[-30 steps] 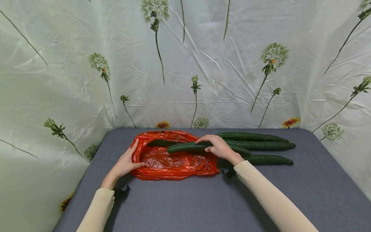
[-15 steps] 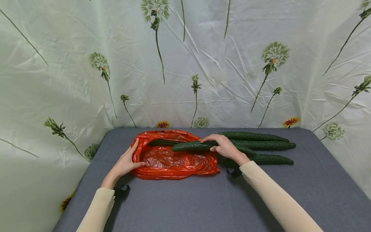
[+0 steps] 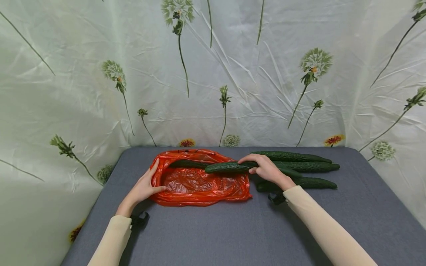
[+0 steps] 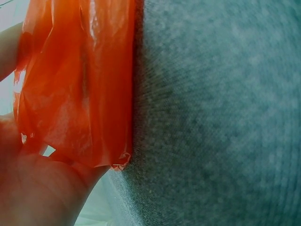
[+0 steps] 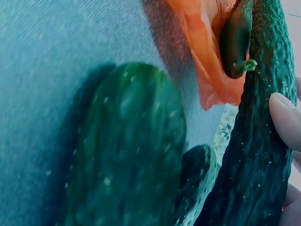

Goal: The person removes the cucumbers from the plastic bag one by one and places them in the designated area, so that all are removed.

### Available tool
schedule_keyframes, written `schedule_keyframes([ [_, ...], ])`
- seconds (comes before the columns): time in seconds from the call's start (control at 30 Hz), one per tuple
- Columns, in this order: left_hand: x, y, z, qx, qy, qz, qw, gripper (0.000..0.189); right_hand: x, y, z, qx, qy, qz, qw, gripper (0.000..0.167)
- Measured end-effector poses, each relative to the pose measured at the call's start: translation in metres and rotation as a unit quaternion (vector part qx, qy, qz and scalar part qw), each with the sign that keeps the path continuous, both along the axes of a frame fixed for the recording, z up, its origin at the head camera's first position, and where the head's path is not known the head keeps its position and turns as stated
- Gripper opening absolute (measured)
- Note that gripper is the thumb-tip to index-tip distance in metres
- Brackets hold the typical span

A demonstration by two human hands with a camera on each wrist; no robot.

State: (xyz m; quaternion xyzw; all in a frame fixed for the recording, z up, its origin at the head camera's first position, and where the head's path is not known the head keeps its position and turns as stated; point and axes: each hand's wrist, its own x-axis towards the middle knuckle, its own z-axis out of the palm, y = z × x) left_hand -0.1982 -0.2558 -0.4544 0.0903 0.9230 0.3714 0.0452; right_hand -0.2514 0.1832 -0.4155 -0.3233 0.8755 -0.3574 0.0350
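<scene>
My left hand holds the left end of a red plastic bag, its fingers along the far rim and the thumb over the near side. The bag lies on its base with its mouth spread. Inside, by the far wall, lies a dark green cucumber, partly hidden. In the left wrist view, the bag's film covers part of that hand. My right hand grips another cucumber around its middle. Its left part lies over the bag's mouth, and its right part extends past the bag.
Right of the bag, three cucumbers lie lengthwise: one at the back, one just in front, and a nearer one below my right forearm. All rest on a grey cloth-covered table. A flower-printed curtain hangs behind.
My right hand has slid to the right with the cucumber, so less of it lies over the bag. The left hand and the bag have stayed in place.
</scene>
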Motion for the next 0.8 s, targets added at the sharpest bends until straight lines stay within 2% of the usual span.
schedule_keyframes([
  [0.8, 0.002, 0.001, 0.001, 0.001, -0.001, -0.004, 1.0, 0.106, 0.005, 0.039, 0.001, -0.001, 0.001, -0.026, 0.9997, 0.044],
])
